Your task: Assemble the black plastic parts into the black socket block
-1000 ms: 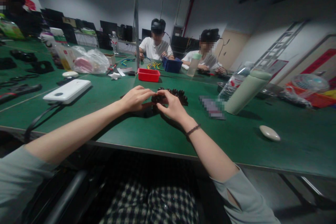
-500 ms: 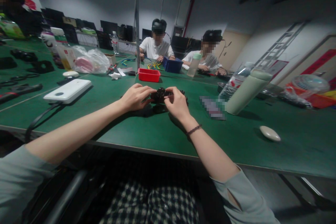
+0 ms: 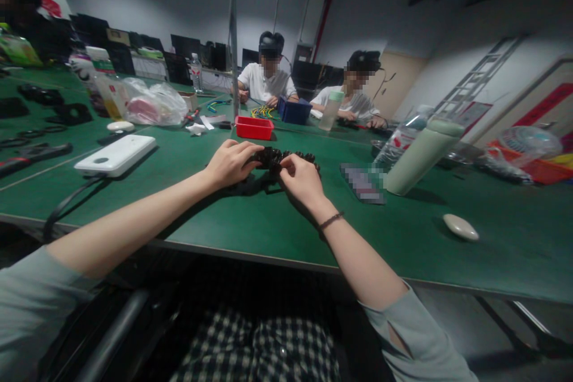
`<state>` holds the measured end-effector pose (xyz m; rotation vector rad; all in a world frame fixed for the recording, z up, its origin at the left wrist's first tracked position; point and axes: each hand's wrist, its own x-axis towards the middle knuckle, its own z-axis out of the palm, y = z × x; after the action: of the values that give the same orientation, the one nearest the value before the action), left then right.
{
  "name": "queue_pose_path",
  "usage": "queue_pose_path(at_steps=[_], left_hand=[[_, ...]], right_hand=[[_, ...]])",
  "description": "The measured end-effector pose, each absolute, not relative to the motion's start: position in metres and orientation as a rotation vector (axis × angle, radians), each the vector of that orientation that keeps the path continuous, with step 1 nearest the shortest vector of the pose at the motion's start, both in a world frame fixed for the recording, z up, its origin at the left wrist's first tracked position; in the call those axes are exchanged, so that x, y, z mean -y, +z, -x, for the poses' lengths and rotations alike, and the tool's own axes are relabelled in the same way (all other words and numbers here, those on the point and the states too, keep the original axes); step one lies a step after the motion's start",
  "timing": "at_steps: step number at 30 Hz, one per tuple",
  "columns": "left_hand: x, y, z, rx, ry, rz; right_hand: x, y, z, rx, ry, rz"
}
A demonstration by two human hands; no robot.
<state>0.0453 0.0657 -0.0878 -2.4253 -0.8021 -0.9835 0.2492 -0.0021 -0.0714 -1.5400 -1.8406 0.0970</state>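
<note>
A dark, glossy piece with a ridged, toothed outline [image 3: 271, 158] is held just above the green table [image 3: 250, 227]; its exact kind cannot be made out. Curled over its left end is my left hand [image 3: 230, 162], closed with thumb below and fingers on top. My right hand [image 3: 301, 176] is closed too, thumb and index finger pinching the piece near its middle. The right hand hides part of it, and more dark ridges show beyond the knuckles. A shadow and some dark bits lie on the table below.
Behind the hands stands a red tray [image 3: 254, 128]. A white power bank [image 3: 115, 155] with a cable lies left. To the right are a blurred-out phone [image 3: 362, 184], a green flask [image 3: 423, 158] and a pale oval object [image 3: 461, 227]. Two people sit opposite.
The dark piece has turned slightly between my hands, showing more ridges along its top. My left fingers have shifted a little; the right hand stays almost in place.
</note>
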Motion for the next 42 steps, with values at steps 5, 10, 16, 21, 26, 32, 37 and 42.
queue_pose_path(at_steps=[5, 10, 16, 21, 26, 32, 37, 42], left_hand=[[-0.069, -0.088, -0.044, 0.900, -1.037, 2.425], [-0.073, -0.087, -0.043, 0.951, -1.063, 2.452], [-0.073, -0.083, -0.045, 0.990, -1.065, 2.460], [-0.075, -0.083, -0.047, 0.999, -1.059, 2.505], [-0.083, -0.083, -0.043, 0.964, -0.991, 2.555], [-0.090, -0.076, -0.044, 0.973, -0.869, 2.561], [-0.095, -0.066, -0.051, 1.057, -0.777, 2.566], [-0.100, -0.055, -0.056, 1.174, -0.722, 2.637]], right_hand=[[0.002, -0.072, -0.249, 1.873, 0.137, 1.587], [0.003, -0.071, -0.249, 1.916, 0.172, 1.647], [0.004, -0.070, -0.248, 1.971, 0.167, 1.704], [0.003, -0.070, -0.250, 1.993, 0.159, 1.740], [0.004, -0.070, -0.250, 2.018, 0.150, 1.738], [0.005, -0.069, -0.249, 2.024, 0.155, 1.730], [0.004, -0.070, -0.250, 2.031, 0.159, 1.714], [0.004, -0.070, -0.251, 2.039, 0.170, 1.725]])
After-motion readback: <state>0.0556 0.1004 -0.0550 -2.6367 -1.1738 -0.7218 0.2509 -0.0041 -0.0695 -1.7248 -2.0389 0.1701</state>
